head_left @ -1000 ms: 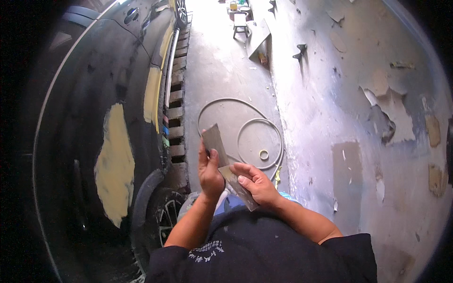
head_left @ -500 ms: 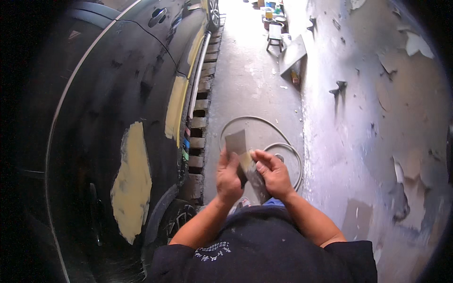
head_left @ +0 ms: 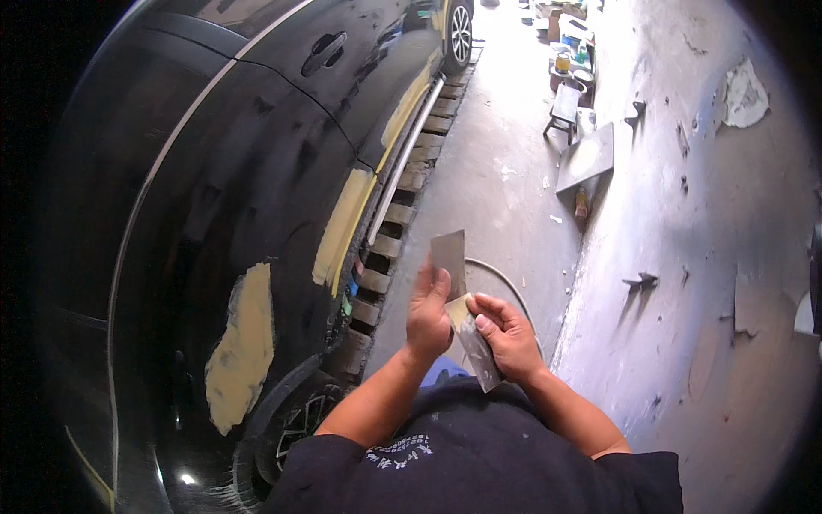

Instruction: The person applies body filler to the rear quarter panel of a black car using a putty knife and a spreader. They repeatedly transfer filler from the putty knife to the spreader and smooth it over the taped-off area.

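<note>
My left hand (head_left: pixel 426 315) is closed around the lower part of a thin grey putty spreader (head_left: pixel 450 254), whose blade points up and away from me. In my right hand (head_left: pixel 509 341), fingers pinch the edge of a second grey putty spreader (head_left: pixel 481 353). Yellowish filler putty (head_left: pixel 459 312) lies on its upper end, close to the first blade; whether the two touch, I cannot tell. To my left stands a black car (head_left: pixel 218 206) with a large dried-looking filler patch (head_left: pixel 244 355) on its side panel and another yellow filler strip (head_left: pixel 344 224) nearer the sill.
A light hose (head_left: pixel 505 287) loops on the floor beyond my hands. A slotted floor edge (head_left: pixel 385 247) runs beside the car. Along the stained right wall are a leaning board (head_left: pixel 591 159), a small stool (head_left: pixel 563 104) and several cans (head_left: pixel 562 63). Brackets (head_left: pixel 640 281) stick out of that wall.
My view has turned, so the car and floor appear tilted and shifted right. The spreaders have slid against each other; more of the right one and its putty shows now.
</note>
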